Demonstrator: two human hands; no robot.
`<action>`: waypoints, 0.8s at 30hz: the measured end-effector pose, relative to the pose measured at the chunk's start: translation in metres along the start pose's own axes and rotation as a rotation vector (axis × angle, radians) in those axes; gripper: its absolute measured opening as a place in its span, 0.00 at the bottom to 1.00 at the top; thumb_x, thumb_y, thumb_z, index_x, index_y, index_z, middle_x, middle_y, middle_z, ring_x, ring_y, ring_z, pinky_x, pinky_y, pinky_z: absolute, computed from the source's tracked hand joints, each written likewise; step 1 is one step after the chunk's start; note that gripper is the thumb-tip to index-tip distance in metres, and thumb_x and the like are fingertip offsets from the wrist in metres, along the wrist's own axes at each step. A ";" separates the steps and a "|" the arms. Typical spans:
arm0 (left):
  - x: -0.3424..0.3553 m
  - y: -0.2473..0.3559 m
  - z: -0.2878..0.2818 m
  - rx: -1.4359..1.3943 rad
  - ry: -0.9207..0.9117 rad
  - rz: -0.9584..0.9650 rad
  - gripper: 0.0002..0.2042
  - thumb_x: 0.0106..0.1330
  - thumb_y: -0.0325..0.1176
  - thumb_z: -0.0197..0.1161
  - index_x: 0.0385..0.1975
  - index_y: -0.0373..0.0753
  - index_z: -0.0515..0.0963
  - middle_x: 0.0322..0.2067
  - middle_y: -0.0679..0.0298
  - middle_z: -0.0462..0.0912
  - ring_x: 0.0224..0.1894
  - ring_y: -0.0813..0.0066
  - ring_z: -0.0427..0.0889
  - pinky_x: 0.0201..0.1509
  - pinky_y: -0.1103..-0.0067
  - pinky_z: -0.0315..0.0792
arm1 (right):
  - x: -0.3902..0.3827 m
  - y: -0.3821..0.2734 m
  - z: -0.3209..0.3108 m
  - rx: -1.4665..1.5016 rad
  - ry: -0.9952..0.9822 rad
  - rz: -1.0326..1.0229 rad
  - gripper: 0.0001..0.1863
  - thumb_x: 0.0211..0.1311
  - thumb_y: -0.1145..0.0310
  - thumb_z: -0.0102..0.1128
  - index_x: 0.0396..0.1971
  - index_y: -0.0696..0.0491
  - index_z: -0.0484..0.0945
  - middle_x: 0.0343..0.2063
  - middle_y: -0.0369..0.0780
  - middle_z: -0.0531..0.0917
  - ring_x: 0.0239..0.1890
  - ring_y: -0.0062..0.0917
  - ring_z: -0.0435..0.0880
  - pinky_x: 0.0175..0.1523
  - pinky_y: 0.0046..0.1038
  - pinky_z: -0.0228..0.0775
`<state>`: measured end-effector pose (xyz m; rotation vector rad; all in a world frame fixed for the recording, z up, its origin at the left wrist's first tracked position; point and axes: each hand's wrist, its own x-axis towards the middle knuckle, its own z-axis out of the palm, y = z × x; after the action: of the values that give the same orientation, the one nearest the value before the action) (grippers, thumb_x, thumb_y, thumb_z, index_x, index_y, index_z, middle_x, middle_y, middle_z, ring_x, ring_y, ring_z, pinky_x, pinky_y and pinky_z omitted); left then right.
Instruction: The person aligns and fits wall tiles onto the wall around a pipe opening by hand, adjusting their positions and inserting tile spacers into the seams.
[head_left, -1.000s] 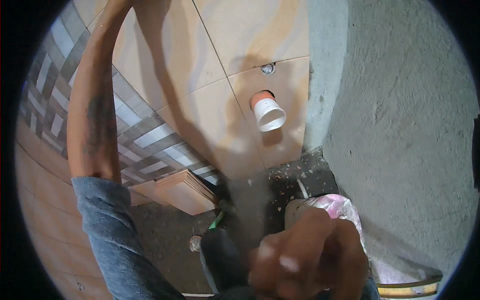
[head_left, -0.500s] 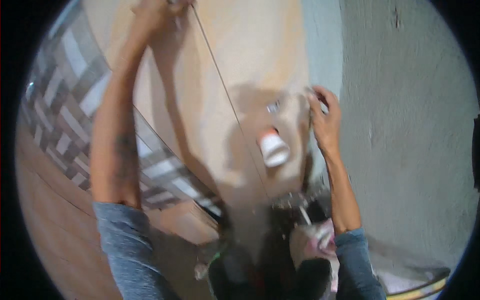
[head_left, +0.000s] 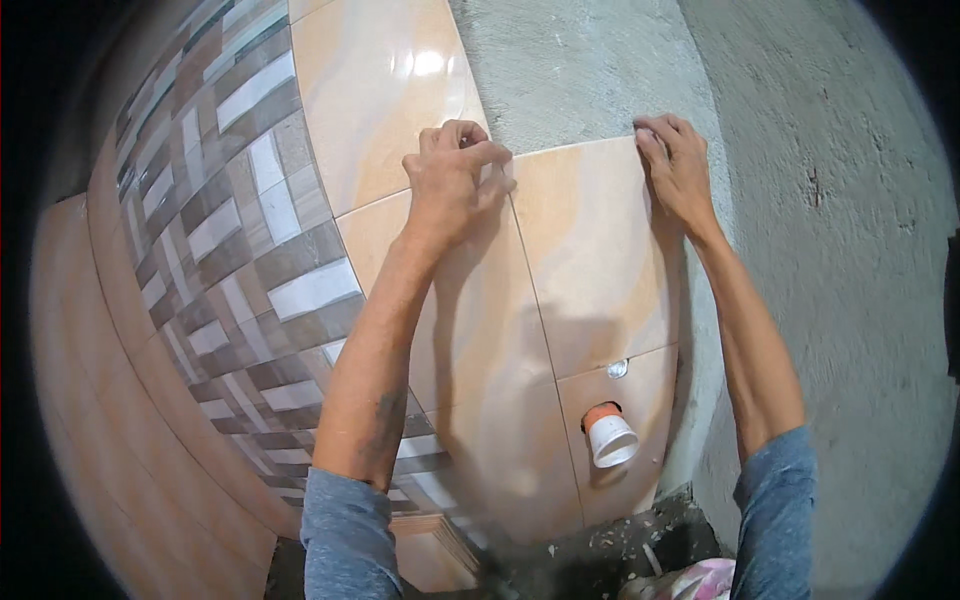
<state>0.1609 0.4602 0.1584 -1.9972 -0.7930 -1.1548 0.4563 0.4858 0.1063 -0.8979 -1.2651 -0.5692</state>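
A beige wall tile (head_left: 600,250) with cream and orange veining stands against the wall, its top edge bordering bare plaster. At its upper right corner, my right hand (head_left: 683,168) pinches the edge between thumb and fingers. My left hand (head_left: 452,180) is closed beside the upper left corner, at the joint with the neighbouring tile (head_left: 470,320). Its fingertips are bunched, and whatever they may hold is too small to make out. Below, a lower tile (head_left: 640,410) has a white pipe end (head_left: 612,440) with an orange collar sticking out, and a small silvery piece (head_left: 618,369) above it.
Grey plaster (head_left: 580,70) lies above the tile, and a rough grey wall (head_left: 830,250) meets it on the right. Patterned grey-and-white tiles (head_left: 240,240) cover the left. Stacked tiles (head_left: 435,550), debris (head_left: 600,545) and a pink-and-white bag (head_left: 700,580) are at the bottom.
The view has shifted and become sharper, showing the bare plaster above the tile. My left hand has come down and right to the tile's upper left corner; my right hand is at its upper right corner.
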 end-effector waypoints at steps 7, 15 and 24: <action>-0.012 0.005 0.000 -0.074 0.109 0.015 0.32 0.48 0.38 0.80 0.58 0.48 0.80 0.55 0.58 0.72 0.60 0.56 0.67 0.61 0.57 0.60 | -0.014 -0.008 0.001 0.107 0.039 0.044 0.14 0.72 0.65 0.58 0.52 0.49 0.86 0.55 0.40 0.80 0.62 0.38 0.70 0.69 0.37 0.62; -0.053 0.022 0.014 0.034 0.264 -0.188 0.39 0.49 0.40 0.79 0.65 0.43 0.71 0.57 0.55 0.67 0.62 0.54 0.63 0.64 0.57 0.56 | -0.019 -0.004 0.007 0.102 0.057 0.058 0.14 0.73 0.66 0.57 0.53 0.47 0.86 0.57 0.38 0.80 0.64 0.37 0.69 0.70 0.36 0.61; -0.058 0.033 0.016 0.067 0.301 -0.235 0.41 0.50 0.48 0.79 0.66 0.43 0.71 0.57 0.54 0.67 0.62 0.52 0.63 0.65 0.56 0.57 | -0.019 -0.006 0.006 0.123 0.093 -0.014 0.14 0.74 0.66 0.55 0.53 0.48 0.85 0.55 0.40 0.80 0.63 0.40 0.70 0.70 0.39 0.61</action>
<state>0.1699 0.4441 0.0919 -1.6544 -0.9106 -1.5004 0.4436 0.4857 0.0899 -0.7524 -1.2094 -0.5330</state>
